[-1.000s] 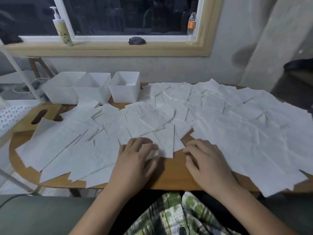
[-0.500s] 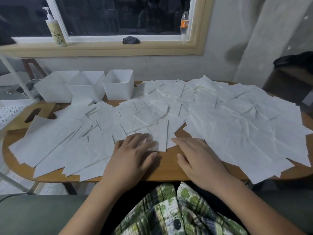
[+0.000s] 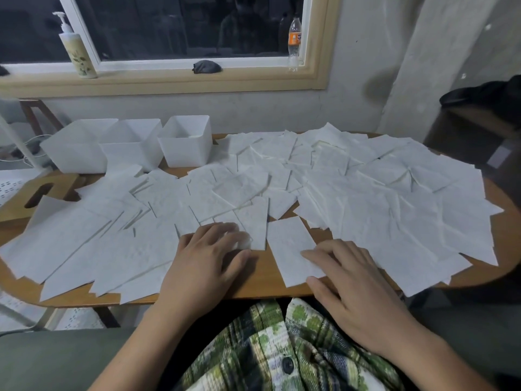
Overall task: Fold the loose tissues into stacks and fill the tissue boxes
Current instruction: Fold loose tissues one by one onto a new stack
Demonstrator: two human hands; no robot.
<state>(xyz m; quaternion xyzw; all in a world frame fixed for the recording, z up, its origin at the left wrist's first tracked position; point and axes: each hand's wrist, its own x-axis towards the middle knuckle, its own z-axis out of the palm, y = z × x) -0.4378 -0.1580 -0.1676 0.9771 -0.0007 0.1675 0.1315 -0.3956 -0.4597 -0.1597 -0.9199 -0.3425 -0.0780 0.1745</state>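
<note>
Pulled clear of the loose tissues [image 3: 394, 210] since a moment ago, one tissue [image 3: 287, 246] now lies alone at the desk's [image 3: 253, 282] front edge, under the right hand's [image 3: 352, 286] flat, spread fingers. Just beside it, the left hand [image 3: 203, 263] rests relaxed on neighbouring sheets.

We see white tissues [image 3: 394, 210] lying flat and overlapping across the desk [image 3: 262, 277]. One narrow tissue [image 3: 290, 249] lies by itself near the front edge. Three open white boxes [image 3: 184, 148] stand in a row, back left.
</note>
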